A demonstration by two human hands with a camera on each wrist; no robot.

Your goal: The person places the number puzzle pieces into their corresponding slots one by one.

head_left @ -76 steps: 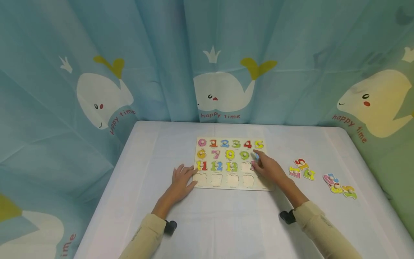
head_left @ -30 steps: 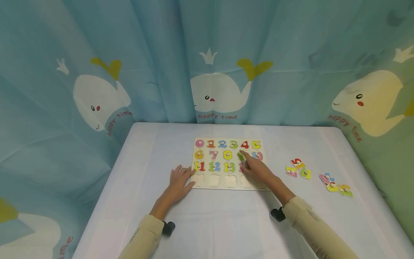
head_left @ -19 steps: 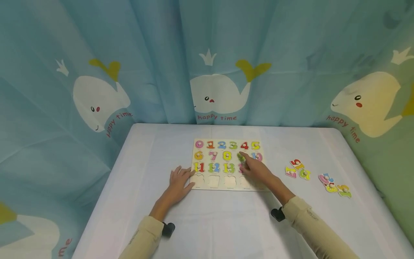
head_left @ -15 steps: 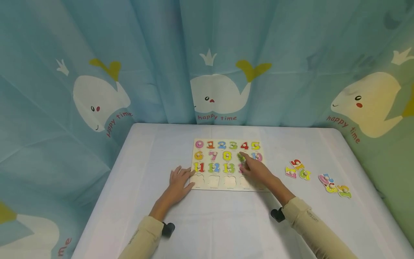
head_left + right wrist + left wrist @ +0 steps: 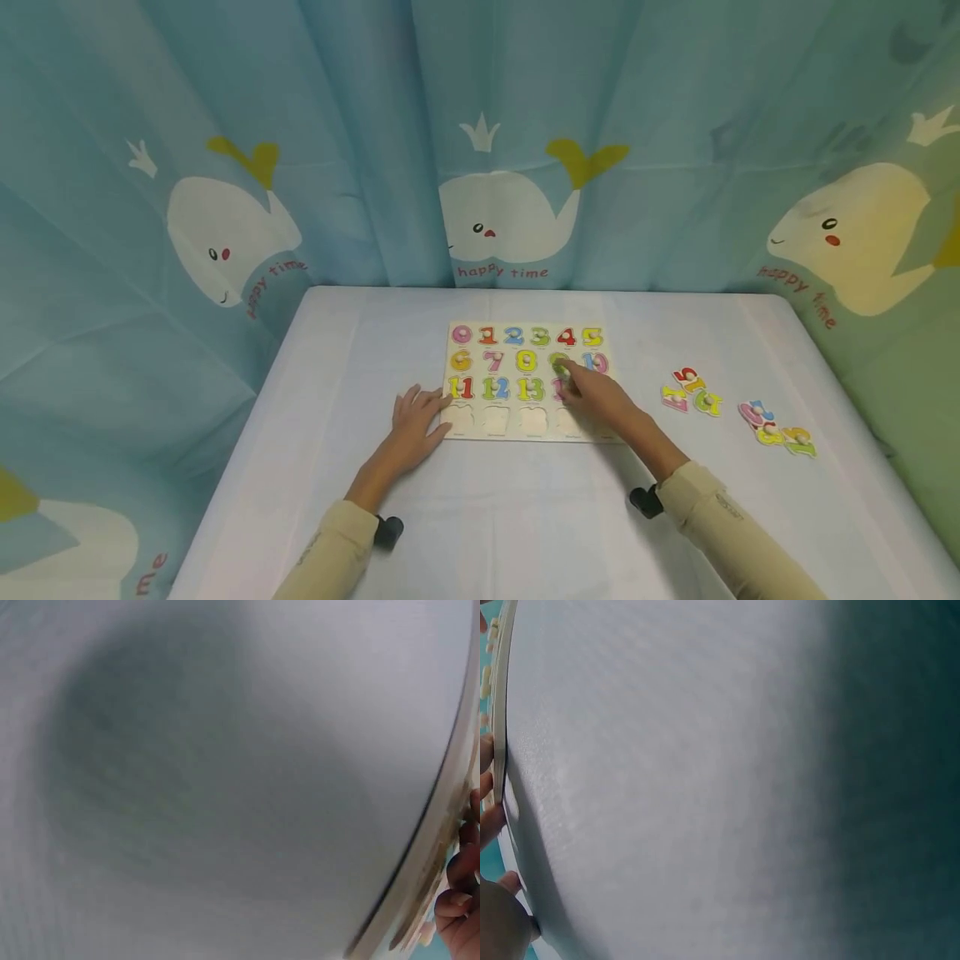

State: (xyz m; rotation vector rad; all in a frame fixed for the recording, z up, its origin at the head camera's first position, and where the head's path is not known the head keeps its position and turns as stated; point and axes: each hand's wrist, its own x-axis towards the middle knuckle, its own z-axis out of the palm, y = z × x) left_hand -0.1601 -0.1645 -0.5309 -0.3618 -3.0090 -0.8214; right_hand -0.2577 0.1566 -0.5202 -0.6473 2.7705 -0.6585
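A wooden number puzzle board [image 5: 480, 435] lies on the table with pieces 0 to 13 seated in its upper rows. My left hand [image 5: 414, 427] rests at the board's left edge, fingertips on its rim; the left wrist view shows those fingers [image 5: 489, 825] along the board's side. Over the third row, my right hand [image 5: 600, 396] pinches a pink number puzzle piece [image 5: 558, 387] at the slot right of 13. Most of that piece is hidden under the fingers. In the right wrist view the fingers [image 5: 463, 866] curl above the board's edge.
To the right lie loose number pieces in two clusters: one with a red-and-yellow 15 [image 5: 690, 380], another with a yellow-and-green piece [image 5: 799, 442] at its right. The bottom row shows bare slots [image 5: 497, 421]. A whale-print curtain [image 5: 375, 167] hangs behind the table.
My right hand has carried the pink piece leftward to the slot beside 13. Lately its index finger has drawn back slightly, uncovering more of the 9. The left hand stays on the board's edge.
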